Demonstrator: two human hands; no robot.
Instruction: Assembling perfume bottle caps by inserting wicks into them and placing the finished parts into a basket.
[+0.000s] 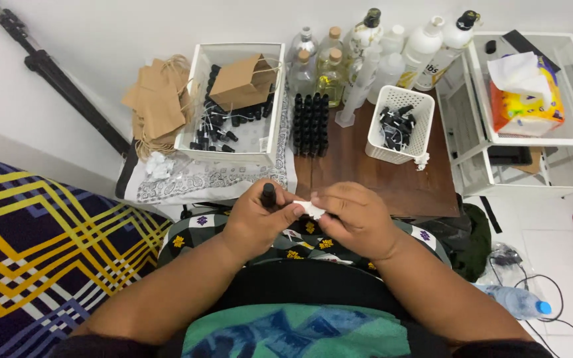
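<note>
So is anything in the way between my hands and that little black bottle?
Nothing visible. The left hand already holds the small black bottle, and the right hand presses a white piece beside it, over the lap, apart from the table.

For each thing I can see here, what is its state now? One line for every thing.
left hand: closed around a small black bottle, upright
right hand: pinching a small white piece
black bottles on the table: standing in rows, capped
white basket: holds black parts
tissue box: open, a tissue sticking out
water bottle on the floor: lying down, capped
</note>
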